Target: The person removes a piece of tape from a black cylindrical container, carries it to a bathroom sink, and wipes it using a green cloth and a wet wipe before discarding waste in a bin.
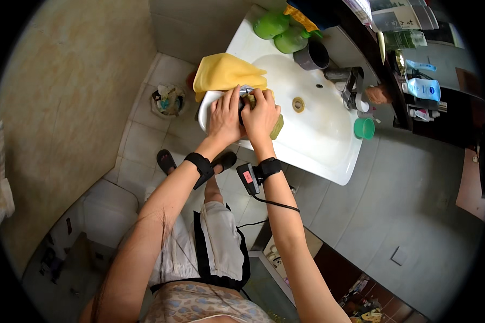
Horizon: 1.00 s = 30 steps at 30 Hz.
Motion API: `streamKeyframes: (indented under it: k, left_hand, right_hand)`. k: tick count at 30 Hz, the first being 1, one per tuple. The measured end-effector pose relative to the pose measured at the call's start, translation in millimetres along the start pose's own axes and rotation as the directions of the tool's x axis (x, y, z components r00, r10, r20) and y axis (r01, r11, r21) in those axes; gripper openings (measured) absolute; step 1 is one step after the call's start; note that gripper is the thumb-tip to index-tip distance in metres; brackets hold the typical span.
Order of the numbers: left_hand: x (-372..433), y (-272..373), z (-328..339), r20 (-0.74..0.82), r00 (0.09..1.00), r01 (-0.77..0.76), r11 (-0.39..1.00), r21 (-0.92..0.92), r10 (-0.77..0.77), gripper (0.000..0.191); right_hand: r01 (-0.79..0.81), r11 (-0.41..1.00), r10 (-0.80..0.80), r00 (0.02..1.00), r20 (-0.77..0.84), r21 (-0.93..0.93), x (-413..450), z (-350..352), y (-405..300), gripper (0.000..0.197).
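Observation:
Both hands are together over the near left corner of a white washbasin [331,149]. My left hand [226,115] lies with fingers extended against a dark, rounded object [241,108], mostly hidden by the hands; what it is cannot be told. My right hand [260,115] has its fingers curled on the same object, with something small and yellowish-brown [249,99] at its fingertips. A yellow cloth [226,74] drapes over the basin's rim just beyond the hands. An olive-green item [277,127], perhaps a sponge, shows beside my right hand.
Green bottles [271,25], a dark cup [312,55] and a black tap [351,87] stand along the basin's back. A green cup [364,128] sits at its right corner. A filled waste bin [168,101] is on the tiled floor. A cable hangs from the right wrist device.

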<state>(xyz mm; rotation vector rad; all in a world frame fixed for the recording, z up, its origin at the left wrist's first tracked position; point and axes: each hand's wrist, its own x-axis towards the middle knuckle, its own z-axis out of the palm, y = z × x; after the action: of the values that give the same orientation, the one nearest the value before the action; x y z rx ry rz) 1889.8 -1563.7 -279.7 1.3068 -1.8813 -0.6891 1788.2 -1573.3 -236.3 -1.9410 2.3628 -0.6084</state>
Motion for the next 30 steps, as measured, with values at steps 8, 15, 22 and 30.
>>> streamKeyframes:
  k: [8, 15, 22, 30]
  left_hand:
    - [3, -1, -3, 0.088, 0.992, 0.095, 0.996, 0.000, -0.094, 0.115]
    - [3, 4, -4, 0.119, 0.984, 0.126, 0.992, 0.026, -0.129, 0.107]
    - [1, 3, -6, 0.115, 0.989, 0.089, 0.996, 0.015, -0.090, 0.100]
    - [1, 1, -4, 0.061, 0.995, 0.079, 0.997, -0.025, -0.078, 0.108]
  right_hand:
    - [0.034, 0.994, -0.041, 0.996, 0.074, 0.103, -1, -9, 7, 0.022]
    - [0.133, 0.988, -0.144, 0.976, 0.162, 0.077, -13, -26, 11, 0.022]
    - [0.077, 0.996, -0.082, 0.985, 0.151, 0.037, -15, -18, 10, 0.021]
    - [0.014, 1.000, -0.014, 0.999, 0.031, 0.026, -8, -7, 4, 0.020]
